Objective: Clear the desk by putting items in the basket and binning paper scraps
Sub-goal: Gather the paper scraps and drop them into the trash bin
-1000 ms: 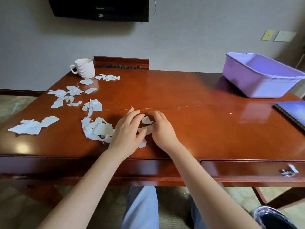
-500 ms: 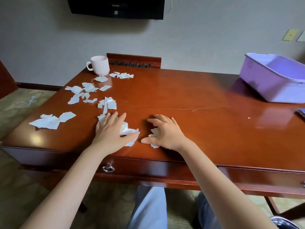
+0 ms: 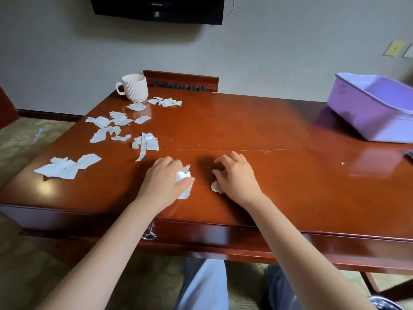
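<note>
Left hand is curled round a wad of torn white paper scraps; right hand claws a smaller white paper scrap on the glossy red-brown wooden desk.

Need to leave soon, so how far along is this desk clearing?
Nothing looks finished: the basket looks empty. In hand: the left hand grips a bunch of scraps, and the right hand claws up another scrap. Left: loose scraps on the desk, plus the mug.
</note>
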`<state>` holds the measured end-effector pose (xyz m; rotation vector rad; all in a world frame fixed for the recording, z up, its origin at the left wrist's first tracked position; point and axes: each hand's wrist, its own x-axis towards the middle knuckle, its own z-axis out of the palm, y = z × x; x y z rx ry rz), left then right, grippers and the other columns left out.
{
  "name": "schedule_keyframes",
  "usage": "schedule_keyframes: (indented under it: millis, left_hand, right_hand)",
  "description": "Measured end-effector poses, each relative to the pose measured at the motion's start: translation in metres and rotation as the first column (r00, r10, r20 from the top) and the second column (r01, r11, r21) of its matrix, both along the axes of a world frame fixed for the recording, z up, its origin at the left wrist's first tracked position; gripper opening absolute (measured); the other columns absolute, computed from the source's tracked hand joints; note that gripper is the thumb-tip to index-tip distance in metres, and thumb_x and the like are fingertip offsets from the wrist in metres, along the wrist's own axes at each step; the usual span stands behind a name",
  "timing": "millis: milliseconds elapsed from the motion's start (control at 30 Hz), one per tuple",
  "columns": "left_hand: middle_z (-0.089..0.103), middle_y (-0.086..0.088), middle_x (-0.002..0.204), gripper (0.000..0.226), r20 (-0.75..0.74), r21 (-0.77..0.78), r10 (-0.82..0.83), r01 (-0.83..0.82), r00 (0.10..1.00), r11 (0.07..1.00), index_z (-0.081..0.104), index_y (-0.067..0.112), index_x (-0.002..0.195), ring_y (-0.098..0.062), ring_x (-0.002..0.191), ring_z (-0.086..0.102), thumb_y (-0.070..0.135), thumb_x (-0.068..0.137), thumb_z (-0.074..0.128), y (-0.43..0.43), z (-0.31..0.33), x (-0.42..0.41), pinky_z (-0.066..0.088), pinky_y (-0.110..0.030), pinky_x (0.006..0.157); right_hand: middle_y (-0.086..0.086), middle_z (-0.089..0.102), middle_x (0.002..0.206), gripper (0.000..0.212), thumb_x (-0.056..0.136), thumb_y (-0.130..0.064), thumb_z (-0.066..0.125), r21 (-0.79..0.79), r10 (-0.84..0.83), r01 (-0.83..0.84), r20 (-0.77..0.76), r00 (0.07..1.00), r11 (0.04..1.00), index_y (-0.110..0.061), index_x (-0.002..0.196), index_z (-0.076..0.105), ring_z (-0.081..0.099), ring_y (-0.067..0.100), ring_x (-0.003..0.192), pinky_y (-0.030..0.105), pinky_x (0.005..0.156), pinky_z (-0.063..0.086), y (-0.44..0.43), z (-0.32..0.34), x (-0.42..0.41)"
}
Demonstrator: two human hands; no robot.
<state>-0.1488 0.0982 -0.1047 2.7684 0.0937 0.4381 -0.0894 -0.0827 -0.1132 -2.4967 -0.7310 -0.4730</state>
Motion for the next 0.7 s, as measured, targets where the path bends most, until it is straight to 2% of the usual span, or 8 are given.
schedule_keyframes:
  millis: [100, 167, 300, 433, 500, 600, 700]
  left_hand:
    - [0.051, 0.000, 0.093, 0.025, 0.077, -0.073, 0.036, -0.031, 0.996, 0.997, 0.055, 0.013, 0.090, -0.012, 0.086, 0.049, 0.038, 0.092, 0.052, 0.001, 0.001, 0.001, 0.041, -0.017, 0.065]
    - [0.047, -0.001, 0.083, 0.025, 0.098, -0.176, 0.108, -0.090, 0.989, 0.980, 0.050, 0.011, 0.082, -0.016, 0.077, 0.050, 0.034, 0.093, 0.050, 0.004, 0.003, 0.005, 0.036, -0.016, 0.053]
    - [0.053, -0.007, 0.078, 0.030, 0.103, -0.259, 0.198, -0.166, 0.975, 0.952, 0.056, 0.002, 0.091, -0.020, 0.073, 0.054, 0.031, 0.095, 0.049, 0.007, 0.006, 0.015, 0.037, -0.017, 0.054]
    - [0.054, -0.006, 0.078, 0.030, 0.082, -0.295, 0.217, -0.184, 0.973, 0.938, 0.056, 0.003, 0.095, -0.018, 0.071, 0.056, 0.032, 0.095, 0.050, 0.004, 0.007, 0.019, 0.040, -0.019, 0.054]
    - [0.054, -0.008, 0.077, 0.031, 0.082, -0.312, 0.241, -0.205, 0.967, 0.928, 0.056, 0.001, 0.093, -0.016, 0.068, 0.053, 0.032, 0.095, 0.049, 0.005, 0.009, 0.020, 0.036, -0.017, 0.051]
    - [0.052, -0.010, 0.075, 0.034, 0.094, -0.393, 0.305, -0.246, 0.948, 0.886, 0.057, -0.004, 0.095, -0.011, 0.062, 0.044, 0.029, 0.095, 0.049, 0.007, 0.010, 0.018, 0.030, -0.015, 0.049]
    - [0.046, -0.008, 0.071, 0.039, 0.110, -0.439, 0.338, -0.259, 0.935, 0.861, 0.058, -0.009, 0.097, -0.011, 0.056, 0.038, 0.029, 0.095, 0.050, 0.008, 0.008, 0.017, 0.025, -0.016, 0.048]
  right_hand:
    - [0.002, 0.058, 0.095, 0.017, 0.090, -0.019, 0.061, 0.211, -0.020, 0.042, -0.106, 0.994, 0.977, -0.010, 0.103, 0.066, 0.052, 0.023, 0.091, 0.031, 0.078, 0.043, -0.004, 0.006, 0.000]
    - [-0.003, 0.056, 0.091, 0.012, 0.090, -0.018, 0.059, 0.317, -0.056, 0.102, -0.150, 0.987, 0.943, -0.011, 0.098, 0.066, 0.054, 0.023, 0.092, 0.028, 0.078, 0.041, -0.011, 0.009, 0.001]
    - [-0.001, 0.058, 0.090, 0.010, 0.088, -0.015, 0.059, 0.317, -0.114, 0.161, -0.163, 0.980, 0.935, -0.013, 0.093, 0.067, 0.056, 0.024, 0.091, 0.033, 0.075, 0.046, -0.025, 0.010, 0.001]
    - [-0.001, 0.061, 0.098, 0.017, 0.087, -0.021, 0.062, 0.201, -0.115, 0.138, -0.123, 0.986, 0.970, -0.012, 0.101, 0.067, 0.055, 0.025, 0.097, 0.034, 0.078, 0.045, -0.029, 0.009, -0.003]
    - [0.002, 0.062, 0.105, 0.030, 0.087, -0.034, 0.063, 0.068, -0.083, 0.090, -0.096, 0.992, 0.994, -0.015, 0.109, 0.064, 0.053, 0.026, 0.100, 0.037, 0.080, 0.045, -0.021, 0.007, -0.008]
    - [0.003, 0.060, 0.105, 0.043, 0.083, -0.051, 0.060, -0.151, -0.100, 0.107, 0.054, 0.994, 0.983, -0.018, 0.110, 0.063, 0.053, 0.029, 0.098, 0.038, 0.076, 0.042, -0.005, 0.001, -0.012]
    - [0.005, 0.058, 0.102, 0.044, 0.086, -0.053, 0.057, -0.186, -0.087, 0.093, 0.042, 0.995, 0.978, -0.015, 0.106, 0.059, 0.052, 0.028, 0.095, 0.035, 0.072, 0.040, 0.002, 0.002, -0.009]
